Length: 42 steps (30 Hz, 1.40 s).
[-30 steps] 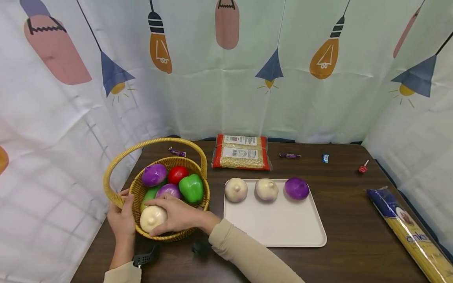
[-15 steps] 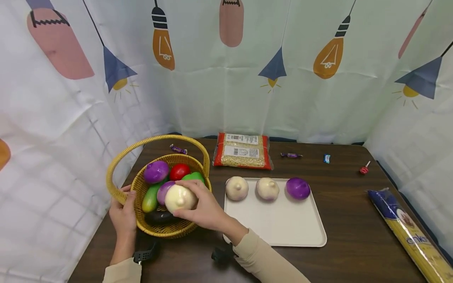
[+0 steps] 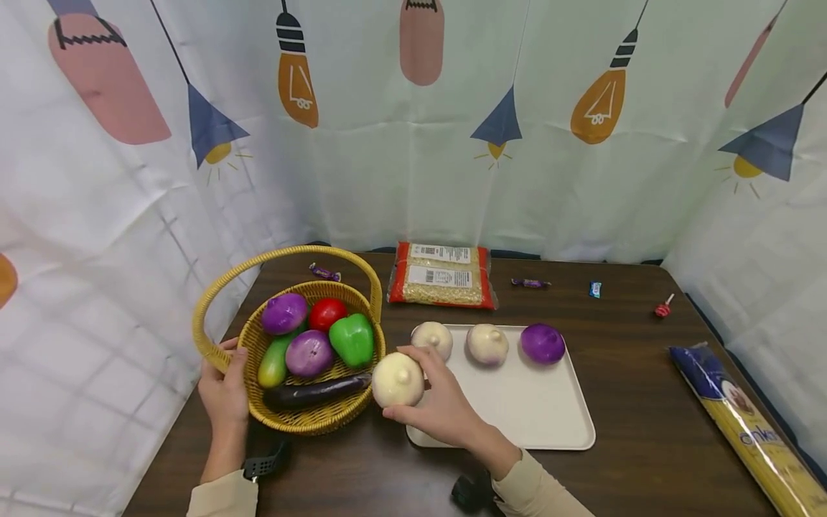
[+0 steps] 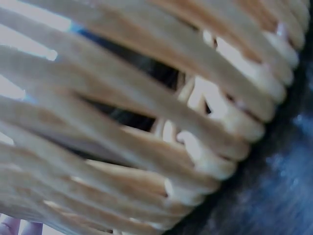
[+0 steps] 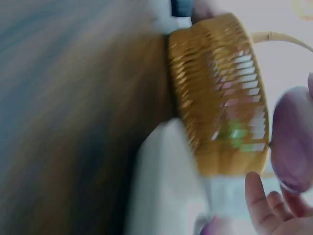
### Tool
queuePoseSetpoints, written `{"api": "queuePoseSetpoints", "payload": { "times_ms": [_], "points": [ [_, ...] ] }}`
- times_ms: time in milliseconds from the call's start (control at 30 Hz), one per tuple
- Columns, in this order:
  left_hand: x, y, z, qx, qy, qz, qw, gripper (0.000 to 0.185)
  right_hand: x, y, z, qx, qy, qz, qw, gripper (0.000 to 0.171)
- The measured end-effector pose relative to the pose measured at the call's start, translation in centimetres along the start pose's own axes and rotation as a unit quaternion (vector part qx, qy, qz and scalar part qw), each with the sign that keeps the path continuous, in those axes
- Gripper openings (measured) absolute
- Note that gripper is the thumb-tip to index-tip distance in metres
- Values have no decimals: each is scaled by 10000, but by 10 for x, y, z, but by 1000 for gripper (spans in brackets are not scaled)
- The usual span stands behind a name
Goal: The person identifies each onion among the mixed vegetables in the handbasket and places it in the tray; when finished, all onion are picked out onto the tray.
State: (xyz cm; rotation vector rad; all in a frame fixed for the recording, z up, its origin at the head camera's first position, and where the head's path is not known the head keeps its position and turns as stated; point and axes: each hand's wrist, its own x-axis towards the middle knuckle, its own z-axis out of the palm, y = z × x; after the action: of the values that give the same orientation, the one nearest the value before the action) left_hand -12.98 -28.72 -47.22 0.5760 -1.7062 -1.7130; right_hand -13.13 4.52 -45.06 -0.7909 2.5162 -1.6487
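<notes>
My right hand (image 3: 446, 402) pinches a round white turnip (image 3: 397, 379) between thumb and fingers. It is in the air between the basket and the tray's left edge. In the right wrist view the turnip's underside (image 5: 292, 139) looks purple. My left hand (image 3: 224, 395) grips the left side of the yellow wicker basket (image 3: 323, 425) near the handle's foot. The basket holds an eggplant (image 3: 316, 392), a green pepper (image 3: 352, 340), a red tomato (image 3: 326, 314), a green-yellow vegetable (image 3: 274, 365) and two purple round vegetables (image 3: 309, 354). Blurred basket weave (image 4: 146, 122) fills most of the left wrist view.
A white tray (image 3: 523, 416) bears two whitish turnips (image 3: 487, 345) and a purple round vegetable (image 3: 543, 344) along its back. Behind are a grain bag (image 3: 442, 276) and wrapped candies (image 3: 530, 283). A lollipop (image 3: 662, 310) and a pasta pack (image 3: 749, 424) lie at right.
My right hand has lifted the white turnip out of the basket and carried it right, toward the tray. The eggplant beneath is uncovered. My left hand stays on the basket.
</notes>
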Motion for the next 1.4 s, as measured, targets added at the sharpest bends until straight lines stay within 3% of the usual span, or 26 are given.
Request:
{"api": "queuePoseSetpoints", "payload": {
  "times_ms": [133,367,533,900,1267,1400],
  "points": [
    [0,-1,-1,-8,13,43,10000,35,-17,23,-15,-428,-144,-142,9989,79],
    [0,-1,0,-9,-7,72,10000,35,-33,43,-33,-932,-377,309,9945,72],
    [-2,2,1,135,-5,84,9999,35,-33,45,-35,-1113,-398,438,9920,73],
    [-9,16,2,229,-10,200,9995,35,-30,47,-28,-1482,109,249,9886,73],
    [-1,1,-1,166,-17,95,9998,35,-32,42,-35,-1317,-57,351,9906,79],
    [1,-2,-2,114,-30,94,9999,35,-30,30,-42,-1280,244,324,9909,72]
  ]
}}
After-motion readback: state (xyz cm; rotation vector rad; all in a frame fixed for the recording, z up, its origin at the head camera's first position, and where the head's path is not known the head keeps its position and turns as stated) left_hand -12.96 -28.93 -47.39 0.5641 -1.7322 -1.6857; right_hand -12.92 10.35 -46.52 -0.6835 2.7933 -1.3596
